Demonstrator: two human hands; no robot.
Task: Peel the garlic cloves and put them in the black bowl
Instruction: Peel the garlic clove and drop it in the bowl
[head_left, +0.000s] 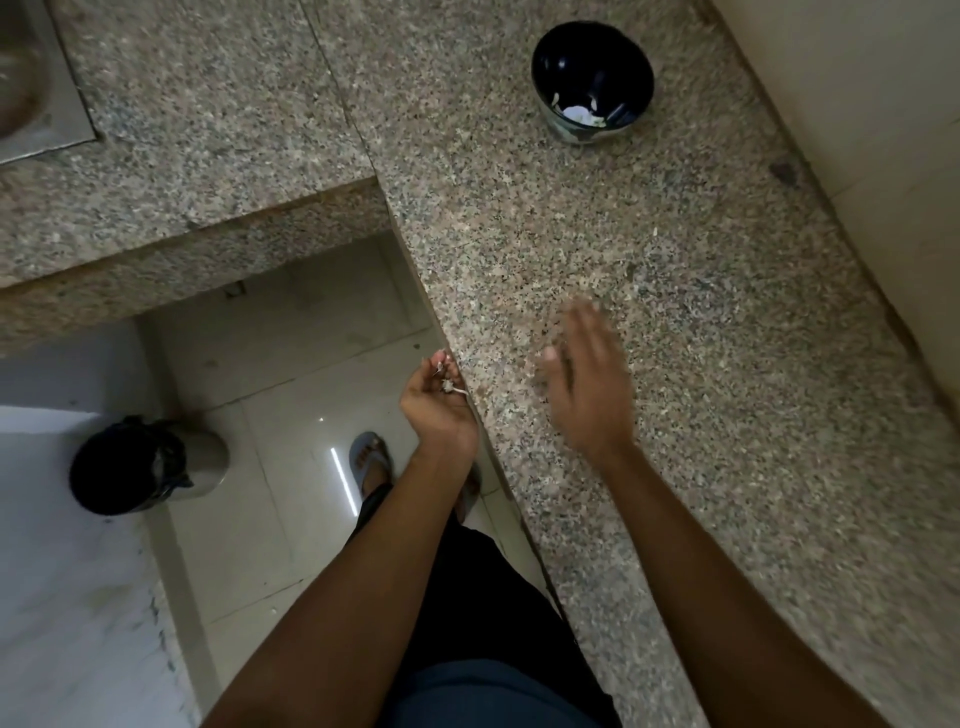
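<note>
Near the speckled granite counter edge, the cupped left hand held white garlic skins; the right hand hovered flat, fingers spread, well short of the round black bowl

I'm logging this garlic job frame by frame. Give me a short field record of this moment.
left hand: cupped at the counter edge, holding small pale scraps
right hand: open, fingers straight, over the granite counter, blurred
black bowl: on the counter, far from both hands, white bits inside
bin: on the floor, lined in black

Lined bin (floor), steel sink beyond.
</note>
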